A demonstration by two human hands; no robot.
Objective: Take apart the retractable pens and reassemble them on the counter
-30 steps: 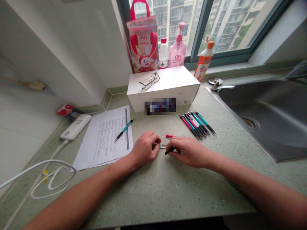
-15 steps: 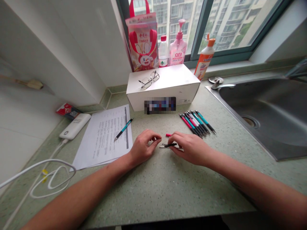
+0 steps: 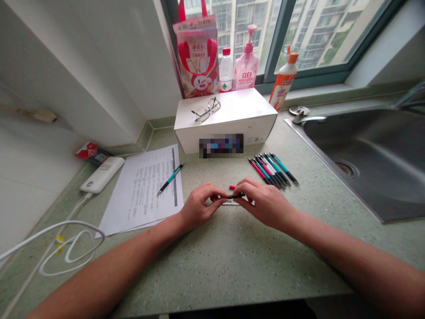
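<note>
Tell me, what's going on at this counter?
Someone is handling a small black piece. The right hand holds it, and the left hand is at its other end, though whether it grips there is hard to tell. A thin rod and a red piece lie on the counter nearby. A row of pens lies at right, and a teal pen rests on papers at left.

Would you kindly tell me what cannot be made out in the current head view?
In the head view:
Black piece: ends covered by the fingertips of the left hand and right hand.
Silver rod: right end hidden by the right hand.
Red piece: right part, also behind that hand.
Papers: print too small and blurred.
Label: pixelated.
Sink: cut off by the right edge.
</note>
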